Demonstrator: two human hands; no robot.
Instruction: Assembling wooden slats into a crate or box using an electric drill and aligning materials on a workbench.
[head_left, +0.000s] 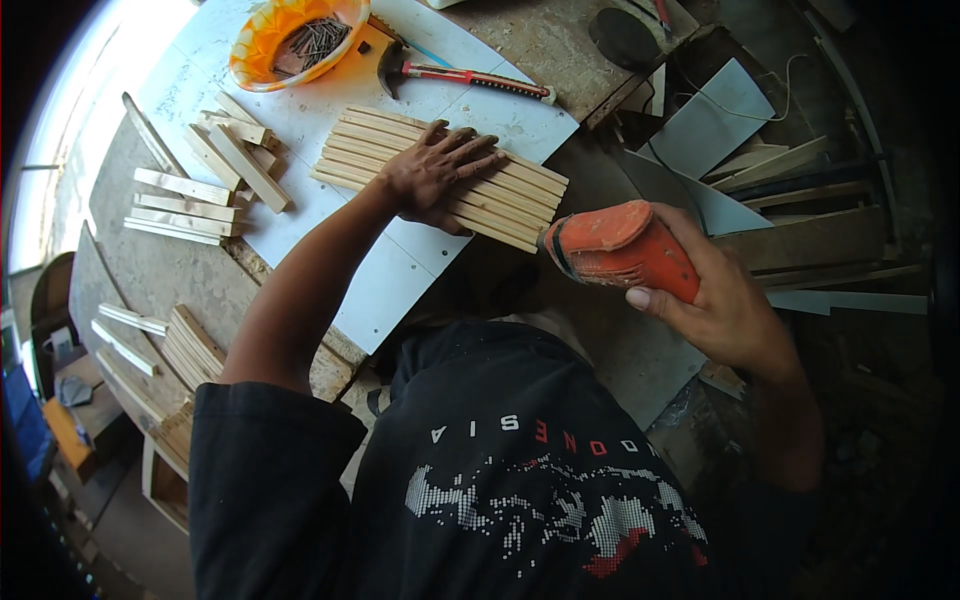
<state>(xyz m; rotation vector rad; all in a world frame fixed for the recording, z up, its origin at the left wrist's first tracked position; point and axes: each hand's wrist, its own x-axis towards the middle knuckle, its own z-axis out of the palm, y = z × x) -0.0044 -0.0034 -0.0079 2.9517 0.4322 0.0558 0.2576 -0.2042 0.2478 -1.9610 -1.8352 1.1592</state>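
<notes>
My left hand (440,175) lies with its fingers spread across a row of light wooden slats (375,140), pressing down on them. Side by side, the slats rest on a white board (385,280), their right ends reaching past its edge. In my right hand (725,300) is an orange power tool (620,248), apparently a sander, with my fingers wrapped round its body. Its dark front edge is at the right ends of the slats; whether it touches them I cannot tell.
Beyond the slats lie a claw hammer (470,78) and an orange bowl (245,60) holding nails. Short wood pieces (235,155) are piled to the left, with more slats (190,345) nearer me. Wood offcuts (800,160) and white panels (715,115) stand at right.
</notes>
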